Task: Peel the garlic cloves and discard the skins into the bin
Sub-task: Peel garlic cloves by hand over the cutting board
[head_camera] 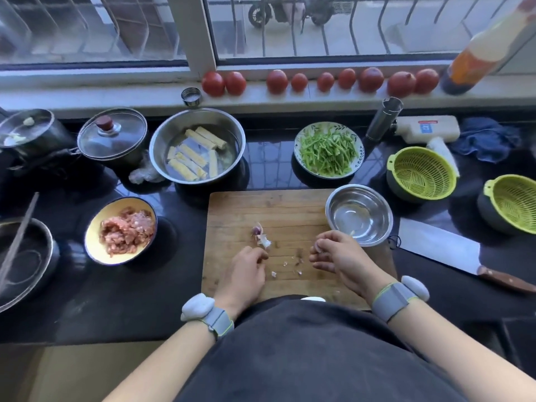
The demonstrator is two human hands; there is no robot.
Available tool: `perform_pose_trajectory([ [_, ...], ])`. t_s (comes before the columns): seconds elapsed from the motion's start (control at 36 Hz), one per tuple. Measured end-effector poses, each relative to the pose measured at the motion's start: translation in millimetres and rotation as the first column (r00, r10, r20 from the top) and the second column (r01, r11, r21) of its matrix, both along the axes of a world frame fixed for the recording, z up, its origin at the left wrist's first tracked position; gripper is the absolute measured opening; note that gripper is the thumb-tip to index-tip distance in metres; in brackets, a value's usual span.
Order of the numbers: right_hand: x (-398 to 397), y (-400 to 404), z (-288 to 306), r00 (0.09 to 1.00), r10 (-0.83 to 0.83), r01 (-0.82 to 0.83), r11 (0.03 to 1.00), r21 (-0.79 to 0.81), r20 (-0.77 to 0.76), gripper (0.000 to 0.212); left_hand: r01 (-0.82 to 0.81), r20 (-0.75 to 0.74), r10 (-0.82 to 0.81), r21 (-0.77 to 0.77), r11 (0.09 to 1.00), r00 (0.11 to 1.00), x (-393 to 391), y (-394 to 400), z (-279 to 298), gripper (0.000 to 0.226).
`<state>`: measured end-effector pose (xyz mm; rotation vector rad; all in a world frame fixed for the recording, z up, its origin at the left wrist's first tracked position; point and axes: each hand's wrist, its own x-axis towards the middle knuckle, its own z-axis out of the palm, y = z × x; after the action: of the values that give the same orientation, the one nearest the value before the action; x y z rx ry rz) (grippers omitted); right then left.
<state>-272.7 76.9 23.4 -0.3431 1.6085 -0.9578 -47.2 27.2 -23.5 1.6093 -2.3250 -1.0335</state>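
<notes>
While both hands work over the wooden cutting board [290,210], garlic skins [261,236] lie piled near its middle.
Right hand [339,256] pinches a small clove in curled fingers; left hand [246,271] curls beside the skins, its hold unclear.

Purplish garlic cloves [260,235] and loose skins [285,264] lie on the board [232,204].

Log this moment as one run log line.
stage: peeling | right hand: pinching garlic clove | left hand: on cutting board, by garlic skins | bin: unseen
</notes>
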Motion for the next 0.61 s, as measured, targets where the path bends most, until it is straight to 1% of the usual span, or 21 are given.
perform_pose_trajectory([
  [0.03,0.6,2.4,-1.5,0.999,0.031,-0.031,0.999,0.017,-0.024,0.013,-0.009,0.001,0.009,-0.069,0.998,1.0,-1.0,-1.3,3.1,0.025],
  [0.06,1.1,4.6,-2.3,0.997,0.07,-0.069,0.997,0.032,-0.042,0.014,0.009,0.009,-0.007,-0.146,0.989,1.0,-3.0,-4.4,6.4,0.033],
  [0.11,7.4,7.7,-1.9,0.984,0.172,-0.17,0.984,0.042,-0.047,0.014,0.11,0.057,-0.098,-0.262,0.959,0.994,-7.4,-14.4,7.1,0.051],
  [0.14,13.4,9.0,-2.3,0.974,0.226,-0.224,0.973,0.049,-0.03,0.015,0.18,0.112,-0.153,-0.297,0.938,0.982,-10.4,-21.5,4.6,0.054],
  [0.17,21.0,11.3,-3.1,0.96,0.28,-0.28,0.959,0.053,0.007,0.015,0.237,0.169,-0.192,-0.31,0.921,0.967,-13.3,-28.2,0.8,0.048],
  [0.22,42.9,11.6,-7.0,0.911,0.407,-0.411,0.91,0.053,0.067,0.015,0.268,0.217,-0.21,-0.293,0.918,0.953,-13.7,-44.3,-3.5,0.024],
  [0.28,64.1,11.3,-14.1,0.835,0.545,-0.549,0.834,0.051,0.071,0.013,0.232,0.224,-0.174,-0.266,0.936,0.959,-8.8,-55.2,-5.2,0.014],
  [0.33,80.5,11.1,-16.7,0.765,0.644,-0.643,0.764,0.055,0.013,0.012,0.164,0.221,-0.104,-0.275,0.947,0.97,4.5,-61.7,-5.1,0.009],
  [0.36,81.2,10.9,-17.3,0.761,0.649,-0.647,0.76,0.061,-0.02,0.013,0.129,0.207,-0.072,-0.28,0.951,0.976,10.3,-64.3,-4.6,0.008],
  [0.39,81.9,11.8,-20.0,0.781,0.624,-0.622,0.781,0.056,-0.031,0.014,0.102,0.199,-0.047,-0.273,0.957,0.979,19.3,-65.2,-5.4,0.009],
  [0.44,74.0,14.5,-25.3,0.856,0.515,-0.514,0.857,0.032,-0.049,0.019,0.065,0.161,-0.024,-0.258,0.964,0.987,33.5,-65.9,-4.7,0.017],
  [0.5,61.3,17.4,-26.6,0.92,0.388,-0.388,0.922,0.014,-0.054,0.022,0.072,0.125,-0.043,-0.235,0.969,0.991,42.1,-62.4,-2.2,0.031],
  [0.56,50.0,18.0,-21.4,0.962,0.271,-0.271,0.962,-0.01,-0.013,0.021,0.092,0.145,-0.065,-0.189,0.978,0.987,44.4,-54.7,2.6,0.042],
  [0.61,41.4,18.7,-13.3,0.979,0.18,-0.174,0.982,-0.071,0.094,0.017,0.061,0.19,-0.022,-0.206,0.977,0.982,42.4,-44.0,9.4,0.047],
])
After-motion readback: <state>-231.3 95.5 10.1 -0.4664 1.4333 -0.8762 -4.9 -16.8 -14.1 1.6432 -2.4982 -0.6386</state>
